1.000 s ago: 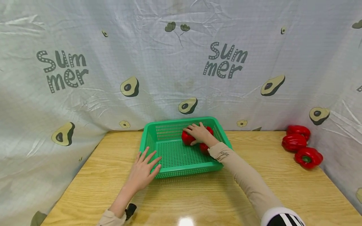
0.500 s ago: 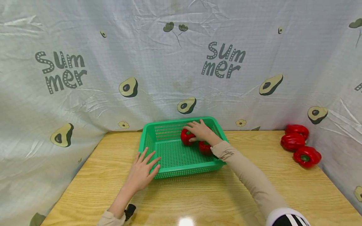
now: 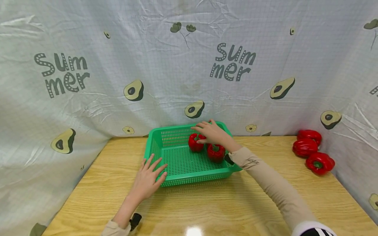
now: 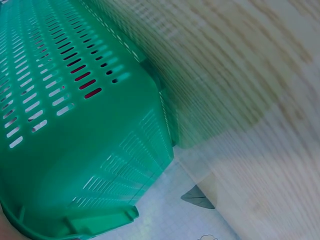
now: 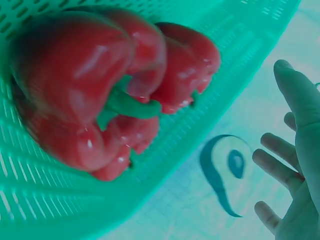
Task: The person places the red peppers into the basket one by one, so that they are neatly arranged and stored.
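Note:
A green plastic basket (image 3: pixel 189 177) stands on the wooden table. Two red bell peppers show inside its right half in the head view: one farther back (image 3: pixel 194 146) and one nearer the front (image 3: pixel 216 156). My right hand (image 3: pixel 215 133) is over them with fingers spread, holding nothing; the right wrist view shows this hand (image 5: pixel 309 145) apart from a large bell pepper (image 5: pixel 75 75) with a green stem, another pepper (image 5: pixel 185 65) beyond it. Whether another pepper lies behind the hand I cannot tell. My left hand (image 3: pixel 147 180), fingers spread, rests at the basket's near left corner.
Three more red bell peppers (image 3: pixel 305 147) lie together at the table's far right. Behind the table hangs a pale printed sheet (image 3: pixel 165 75), close to the basket's back rim. The wooden tabletop (image 3: pixel 189 203) extends in front of the basket.
My right hand has lifted off the peppers and shifted slightly up and to the right, uncovering more of both. The left hand stays at the basket corner.

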The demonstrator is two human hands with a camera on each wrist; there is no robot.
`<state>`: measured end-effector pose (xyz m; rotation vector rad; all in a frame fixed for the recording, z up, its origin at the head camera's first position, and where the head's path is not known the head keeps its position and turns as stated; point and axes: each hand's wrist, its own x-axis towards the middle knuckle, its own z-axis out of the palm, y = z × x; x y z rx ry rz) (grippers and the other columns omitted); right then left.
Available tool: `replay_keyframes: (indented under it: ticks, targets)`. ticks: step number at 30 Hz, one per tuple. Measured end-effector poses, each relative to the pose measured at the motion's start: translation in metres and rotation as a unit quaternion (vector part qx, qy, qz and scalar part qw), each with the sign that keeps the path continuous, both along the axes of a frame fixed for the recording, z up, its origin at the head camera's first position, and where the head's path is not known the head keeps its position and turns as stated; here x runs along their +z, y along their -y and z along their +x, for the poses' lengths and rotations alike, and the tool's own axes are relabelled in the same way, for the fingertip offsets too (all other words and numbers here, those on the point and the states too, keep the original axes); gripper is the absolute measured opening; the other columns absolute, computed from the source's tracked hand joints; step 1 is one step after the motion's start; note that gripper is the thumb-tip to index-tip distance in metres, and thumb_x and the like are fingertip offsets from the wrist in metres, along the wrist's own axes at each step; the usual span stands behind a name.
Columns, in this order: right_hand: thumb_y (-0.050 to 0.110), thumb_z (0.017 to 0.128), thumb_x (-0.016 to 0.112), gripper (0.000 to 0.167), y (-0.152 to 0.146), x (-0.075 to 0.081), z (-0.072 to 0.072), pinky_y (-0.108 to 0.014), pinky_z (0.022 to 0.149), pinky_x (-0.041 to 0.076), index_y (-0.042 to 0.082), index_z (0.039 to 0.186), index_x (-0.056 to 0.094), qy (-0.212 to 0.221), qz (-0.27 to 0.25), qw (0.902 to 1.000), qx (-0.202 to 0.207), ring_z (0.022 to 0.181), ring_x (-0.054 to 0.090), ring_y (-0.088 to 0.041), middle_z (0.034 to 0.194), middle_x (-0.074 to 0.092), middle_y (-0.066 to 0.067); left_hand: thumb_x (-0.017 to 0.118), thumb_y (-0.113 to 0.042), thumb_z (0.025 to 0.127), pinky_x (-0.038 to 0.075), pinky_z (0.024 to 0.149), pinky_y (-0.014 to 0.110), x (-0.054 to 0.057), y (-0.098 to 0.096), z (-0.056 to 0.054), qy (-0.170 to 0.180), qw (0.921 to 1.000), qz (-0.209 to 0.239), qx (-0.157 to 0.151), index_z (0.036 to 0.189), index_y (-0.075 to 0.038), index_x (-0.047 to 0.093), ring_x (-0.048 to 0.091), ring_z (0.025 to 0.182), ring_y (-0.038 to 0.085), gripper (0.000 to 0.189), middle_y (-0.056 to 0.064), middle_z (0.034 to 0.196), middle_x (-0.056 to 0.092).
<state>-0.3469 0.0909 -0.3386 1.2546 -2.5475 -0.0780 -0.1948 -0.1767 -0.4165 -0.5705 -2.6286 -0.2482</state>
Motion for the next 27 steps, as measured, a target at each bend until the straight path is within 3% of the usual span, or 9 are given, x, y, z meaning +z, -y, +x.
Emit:
replay_keyframes:
  ticks: [4,18,27]
  targets:
    - [0.042,0.079,0.062,0.059,-0.008,0.006,0.008,-0.052,0.092,0.037,0.016,0.13,0.047,-0.029,-0.008,0.9994,0.019,0.111,0.05,-0.023,0.123,0.053,-0.006,0.049,-0.035,0.089,0.024,0.104,0.057,0.001,-0.001,0.001,0.001,1.0,0.0,-0.001,0.117,-0.016,0.061,0.029,0.131,0.038,0.036,0.013,0.129,0.051]
    - [0.041,0.077,0.065,0.057,-0.051,0.015,0.048,-0.049,0.088,0.038,0.017,0.127,0.05,-0.045,-0.008,0.9985,0.029,0.107,0.049,-0.019,0.119,0.056,-0.002,0.047,-0.035,0.089,0.024,0.103,0.058,-0.002,-0.001,0.0,-0.009,0.9999,0.006,-0.003,0.116,-0.016,0.061,0.03,0.13,0.039,0.036,0.013,0.128,0.052]
    - [0.043,0.075,0.066,0.058,-0.088,0.015,0.073,-0.045,0.086,0.039,0.019,0.126,0.051,-0.093,-0.01,0.9954,0.02,0.104,0.054,-0.022,0.115,0.058,-0.004,0.047,-0.035,0.089,0.02,0.106,0.057,0.0,-0.002,0.001,0.016,0.9998,0.012,-0.004,0.119,-0.016,0.06,0.026,0.133,0.037,0.037,0.012,0.131,0.05]
